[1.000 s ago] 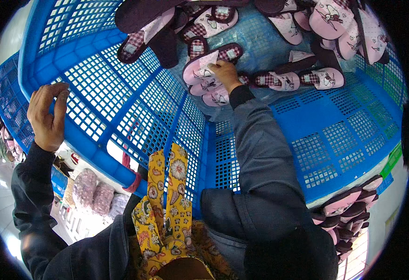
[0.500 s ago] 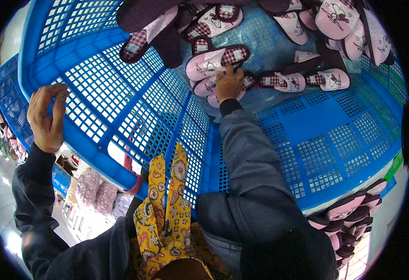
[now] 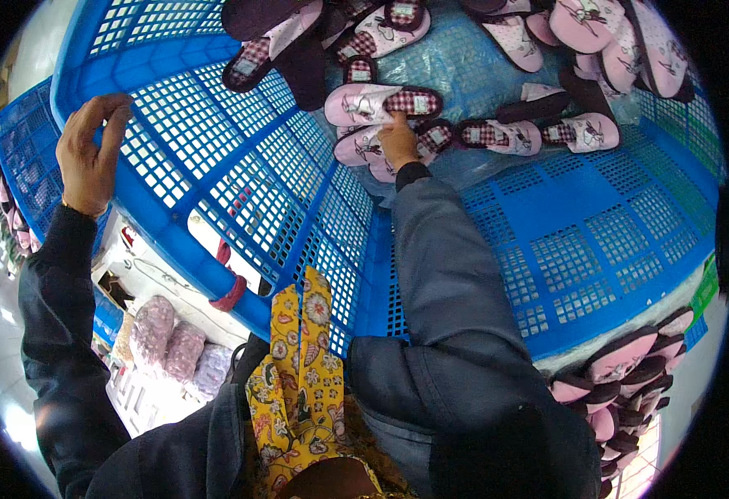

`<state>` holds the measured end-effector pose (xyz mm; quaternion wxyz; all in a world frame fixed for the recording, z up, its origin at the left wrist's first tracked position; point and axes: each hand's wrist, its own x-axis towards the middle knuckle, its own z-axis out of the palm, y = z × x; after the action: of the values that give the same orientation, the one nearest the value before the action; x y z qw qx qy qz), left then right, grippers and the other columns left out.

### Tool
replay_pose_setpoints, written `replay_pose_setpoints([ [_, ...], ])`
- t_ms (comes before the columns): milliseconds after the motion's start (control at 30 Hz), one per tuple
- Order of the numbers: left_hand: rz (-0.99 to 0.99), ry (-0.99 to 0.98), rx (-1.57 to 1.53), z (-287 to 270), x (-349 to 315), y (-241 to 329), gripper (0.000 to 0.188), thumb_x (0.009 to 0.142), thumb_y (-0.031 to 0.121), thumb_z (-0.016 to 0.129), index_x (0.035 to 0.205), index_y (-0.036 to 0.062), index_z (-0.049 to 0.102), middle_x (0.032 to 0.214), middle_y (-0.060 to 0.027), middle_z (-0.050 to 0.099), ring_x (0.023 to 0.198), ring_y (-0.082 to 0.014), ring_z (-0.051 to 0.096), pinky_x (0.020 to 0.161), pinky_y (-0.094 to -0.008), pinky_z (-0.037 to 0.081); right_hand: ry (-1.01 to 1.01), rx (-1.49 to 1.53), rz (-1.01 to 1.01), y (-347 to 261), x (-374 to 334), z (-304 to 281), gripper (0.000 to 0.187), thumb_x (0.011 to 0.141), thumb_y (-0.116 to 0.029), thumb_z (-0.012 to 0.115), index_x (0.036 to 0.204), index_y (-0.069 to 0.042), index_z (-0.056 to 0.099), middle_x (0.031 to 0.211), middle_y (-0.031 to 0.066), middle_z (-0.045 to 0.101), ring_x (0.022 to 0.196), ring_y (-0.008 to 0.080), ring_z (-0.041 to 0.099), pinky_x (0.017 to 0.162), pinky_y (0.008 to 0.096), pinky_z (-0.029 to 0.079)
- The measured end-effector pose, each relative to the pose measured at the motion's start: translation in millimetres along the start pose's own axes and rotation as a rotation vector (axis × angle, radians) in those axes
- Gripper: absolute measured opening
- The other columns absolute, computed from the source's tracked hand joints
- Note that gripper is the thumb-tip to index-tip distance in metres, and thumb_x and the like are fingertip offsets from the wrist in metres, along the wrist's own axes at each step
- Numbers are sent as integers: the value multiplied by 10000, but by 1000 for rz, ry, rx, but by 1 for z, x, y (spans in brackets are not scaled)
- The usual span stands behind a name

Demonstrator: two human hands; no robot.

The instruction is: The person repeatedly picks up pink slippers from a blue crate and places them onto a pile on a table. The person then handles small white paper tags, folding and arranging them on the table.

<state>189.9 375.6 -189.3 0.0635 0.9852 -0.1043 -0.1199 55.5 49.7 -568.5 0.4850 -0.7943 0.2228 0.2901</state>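
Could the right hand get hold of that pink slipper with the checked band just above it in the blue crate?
Probably yes. The right hand already reaches deep into the blue crate, its fingertips next to the pink slipper. Nothing lies over that slipper. The left hand grips the crate's rim, well clear.

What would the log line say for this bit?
left hand: gripping blue crate rim | right hand: reaching onto pink slippers inside crate | stacked slippers lower right
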Motion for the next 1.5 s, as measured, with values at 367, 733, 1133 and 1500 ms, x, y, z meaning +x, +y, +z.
replay_pose_setpoints([
  [367, -94, 22, -176, 3, 1, 5, 183, 897, 157, 554, 998, 39, 651, 959, -83, 658, 904, -180, 592, 829, -302, 448, 115, 1, -241, 66, 15, 50, 458, 700, -179, 702, 1085, -19, 513, 997, 228, 625, 934, 414, 593, 813, 472, 467],
  [733, -29, -9, -29, 3, -2, -8, 147, 888, 110, 585, 986, 15, 640, 932, -82, 656, 854, -165, 609, 795, -279, 463, -45, -12, -272, -37, -47, -5, 379, 709, -179, 637, 1051, -51, 538, 915, 235, 637, 883, 436, 603, 785, 485, 472],
  [1133, 367, -967, 298, 93, 99, 76, 336, 872, 326, 565, 1066, 53, 596, 1030, -167, 630, 973, -315, 604, 844, -410, 470, 340, -402, -574, -159, -183, -272, 129, 774, -46, 562, 902, -51, 545, 781, 179, 598, 757, 378, 586, 664, 471, 442],
  [1500, 443, -547, 111, 373, 78, 129, 366, 798, 277, 606, 1108, 85, 584, 1036, -191, 613, 1012, -344, 578, 864, -449, 466, 543, -305, -309, -159, -189, -298, 302, 799, 14, 632, 1088, -52, 574, 929, 46, 624, 847, 109, 583, 726, 233, 461],
])
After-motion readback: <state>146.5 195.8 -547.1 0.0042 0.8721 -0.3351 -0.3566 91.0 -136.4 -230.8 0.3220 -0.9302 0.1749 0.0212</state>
